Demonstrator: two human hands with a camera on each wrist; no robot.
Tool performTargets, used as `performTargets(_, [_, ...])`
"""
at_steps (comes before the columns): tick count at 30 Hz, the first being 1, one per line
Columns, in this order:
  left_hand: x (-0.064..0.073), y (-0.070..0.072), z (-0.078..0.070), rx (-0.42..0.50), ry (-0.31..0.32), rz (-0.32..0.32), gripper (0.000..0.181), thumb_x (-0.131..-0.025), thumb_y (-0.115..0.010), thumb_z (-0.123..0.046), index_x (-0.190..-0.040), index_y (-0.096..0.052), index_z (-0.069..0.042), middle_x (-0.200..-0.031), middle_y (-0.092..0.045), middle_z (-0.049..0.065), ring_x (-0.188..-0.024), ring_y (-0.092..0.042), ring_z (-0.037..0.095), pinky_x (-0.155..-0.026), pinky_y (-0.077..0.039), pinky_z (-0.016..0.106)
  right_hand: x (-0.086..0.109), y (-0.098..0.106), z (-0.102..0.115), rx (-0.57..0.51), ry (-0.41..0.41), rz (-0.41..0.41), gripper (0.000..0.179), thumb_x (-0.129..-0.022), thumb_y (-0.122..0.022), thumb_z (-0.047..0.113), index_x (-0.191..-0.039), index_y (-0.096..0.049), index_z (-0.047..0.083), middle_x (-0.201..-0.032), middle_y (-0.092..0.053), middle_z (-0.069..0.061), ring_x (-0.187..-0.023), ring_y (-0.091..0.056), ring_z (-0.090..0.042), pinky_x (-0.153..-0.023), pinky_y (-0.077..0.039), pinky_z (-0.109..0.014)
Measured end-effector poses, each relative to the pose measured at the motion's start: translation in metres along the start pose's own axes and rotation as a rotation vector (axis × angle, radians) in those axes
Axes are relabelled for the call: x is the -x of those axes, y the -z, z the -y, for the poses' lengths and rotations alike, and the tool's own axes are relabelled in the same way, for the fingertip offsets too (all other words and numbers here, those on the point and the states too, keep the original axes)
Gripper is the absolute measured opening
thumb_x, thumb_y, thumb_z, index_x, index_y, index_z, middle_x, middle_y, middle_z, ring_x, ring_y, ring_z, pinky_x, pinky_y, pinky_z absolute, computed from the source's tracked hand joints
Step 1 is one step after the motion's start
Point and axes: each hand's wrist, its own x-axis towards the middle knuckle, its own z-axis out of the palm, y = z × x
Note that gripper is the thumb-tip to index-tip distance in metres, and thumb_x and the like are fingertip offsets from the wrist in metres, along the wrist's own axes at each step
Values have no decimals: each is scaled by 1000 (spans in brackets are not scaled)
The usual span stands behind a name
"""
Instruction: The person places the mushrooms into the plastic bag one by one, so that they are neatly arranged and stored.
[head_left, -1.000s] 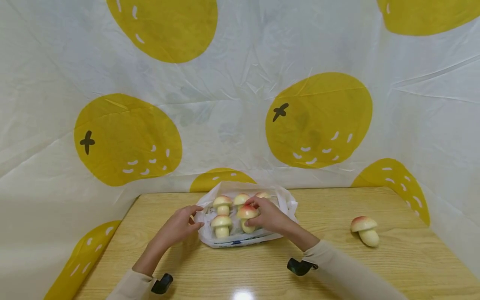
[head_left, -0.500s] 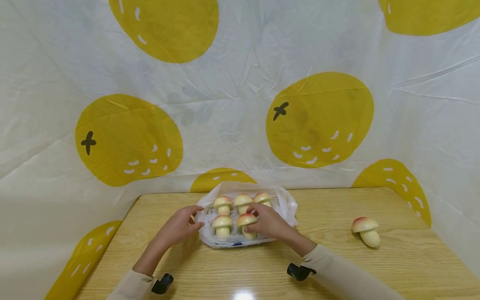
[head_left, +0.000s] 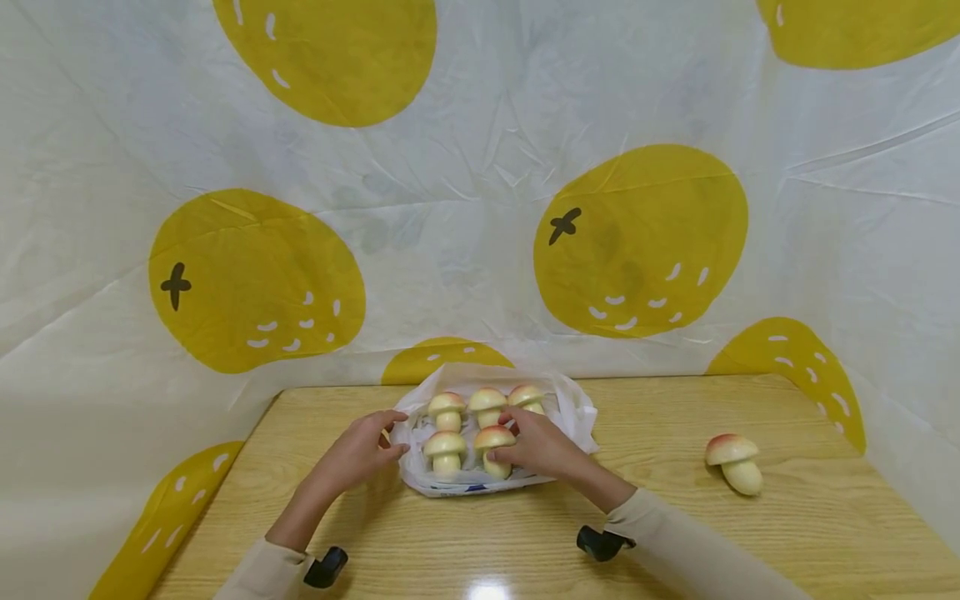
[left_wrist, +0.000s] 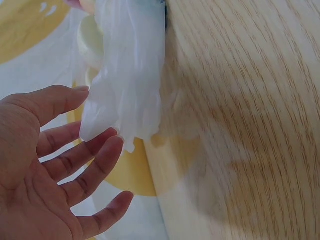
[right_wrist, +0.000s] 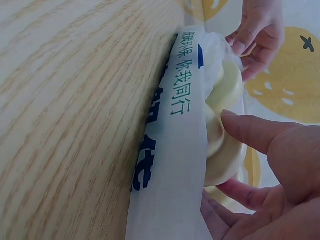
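Note:
A white plastic bag [head_left: 578,414], its mouth spread wide, lies on the table with several glossy mushroom-shaped toys standing inside in two rows. My right hand [head_left: 542,447] pinches the front right toy mushroom [head_left: 491,437], pale with a reddish cap; the right wrist view has the thumb on one side of this mushroom [right_wrist: 225,155] and fingers on the other. Beside it stands the front left toy mushroom [head_left: 444,451]. At the bag's left rim is my left hand [head_left: 363,448]; in the left wrist view its spread fingertips meet the bag's plastic [left_wrist: 131,70].
One more toy mushroom [head_left: 732,457] lies tilted on the wooden table [head_left: 637,417], right of the bag. Behind the table hangs a white cloth [head_left: 450,275] printed with big yellow fruit. A black band [head_left: 600,543] sits at my right sleeve.
My right hand has lowered the toy mushroom upright into the bag's front row, then stayed there. The back right mushroom shows more now. My left hand has kept its place.

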Motion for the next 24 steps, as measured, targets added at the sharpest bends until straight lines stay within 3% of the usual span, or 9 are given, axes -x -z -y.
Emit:
performTargets(13, [0, -1, 0, -6, 7, 0, 46, -90, -78, -15, -131, -64, -2, -110, -69, 9, -79, -61, 11, -67, -53, 27, 3, 3, -1, -109, -48, 60, 52, -85, -83, 24, -129, -60, 5, -111, -67, -11, -88, -63, -18, -69, -52, -33])
performTargets(24, [2, 0, -2, -11, -4, -2, 44, -90, -78, -13, -129, -65, 0, -109, -69, 11, -79, -62, 12, -68, -53, 28, 4, 3, -2, -154, -28, 67, 48, -88, -79, 22, -128, -59, 4, -113, -65, -13, -86, -62, -18, -68, -51, -33])
